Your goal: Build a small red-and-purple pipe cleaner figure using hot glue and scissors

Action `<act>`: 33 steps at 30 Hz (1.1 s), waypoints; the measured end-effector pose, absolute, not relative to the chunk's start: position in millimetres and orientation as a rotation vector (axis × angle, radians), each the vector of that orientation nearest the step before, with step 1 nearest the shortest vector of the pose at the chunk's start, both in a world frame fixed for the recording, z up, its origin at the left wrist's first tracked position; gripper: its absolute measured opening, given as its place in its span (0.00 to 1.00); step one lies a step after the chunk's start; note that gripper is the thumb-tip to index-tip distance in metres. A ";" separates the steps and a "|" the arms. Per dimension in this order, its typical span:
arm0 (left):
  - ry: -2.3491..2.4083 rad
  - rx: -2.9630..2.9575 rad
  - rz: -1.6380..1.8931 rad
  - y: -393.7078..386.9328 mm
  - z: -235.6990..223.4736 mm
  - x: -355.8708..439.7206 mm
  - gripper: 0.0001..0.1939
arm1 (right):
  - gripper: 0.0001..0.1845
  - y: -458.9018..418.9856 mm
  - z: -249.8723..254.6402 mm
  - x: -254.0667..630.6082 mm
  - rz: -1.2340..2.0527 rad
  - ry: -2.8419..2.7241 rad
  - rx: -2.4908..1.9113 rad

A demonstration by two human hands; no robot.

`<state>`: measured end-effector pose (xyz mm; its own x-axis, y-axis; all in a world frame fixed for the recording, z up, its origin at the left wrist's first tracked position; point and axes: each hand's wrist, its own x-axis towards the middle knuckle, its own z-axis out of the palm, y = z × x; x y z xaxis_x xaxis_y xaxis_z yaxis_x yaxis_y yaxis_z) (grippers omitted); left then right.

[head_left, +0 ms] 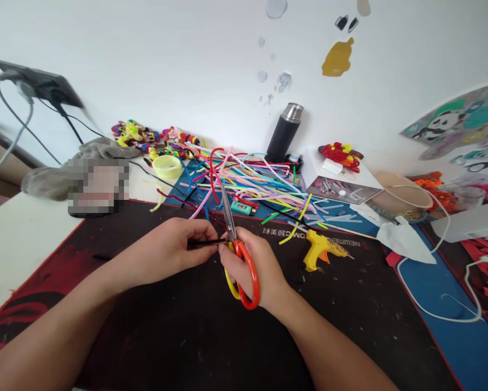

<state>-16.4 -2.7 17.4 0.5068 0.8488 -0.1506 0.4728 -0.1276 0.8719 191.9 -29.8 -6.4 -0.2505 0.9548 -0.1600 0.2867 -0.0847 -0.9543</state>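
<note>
In the middle of the head view, my right hand [260,263] is closed on a pair of scissors [247,277] with one red and one yellow handle loop. Their blades point up and away from me, toward the heap of pipe cleaners. My left hand [187,244] pinches a thin black pipe cleaner [205,241], whose right end reaches the fingertips of my right hand. Whether those fingertips also grip it I cannot tell. Both hands are held close together above the dark desk mat [178,336].
Many coloured pipe cleaners [252,179] lie behind my hands. A yellow glue gun [323,250] rests at right. Farther back stand a black thermos [284,133], a roll of yellow tape [167,169] and a white box [341,182]. A white cable [431,317] loops at far right.
</note>
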 end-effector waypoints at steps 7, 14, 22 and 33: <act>1.015 1.553 0.612 -1.7 17.8 -21.4 0.24 | 0.09 -26.4 0.9 191.0 1.510 -1.335 -1.278; 0.985 1.457 0.700 0.4 10.0 -18.9 0.26 | 0.15 -21.9 -3.3 193.7 1.521 -1.202 -1.179; 1.049 1.572 0.646 -3.2 11.4 -11.5 0.23 | 0.18 -22.9 -0.5 195.7 1.480 -1.176 -1.189; 1.020 1.665 0.586 -4.2 10.4 -11.5 0.19 | 0.16 -24.0 -1.9 193.5 1.480 -1.232 -1.214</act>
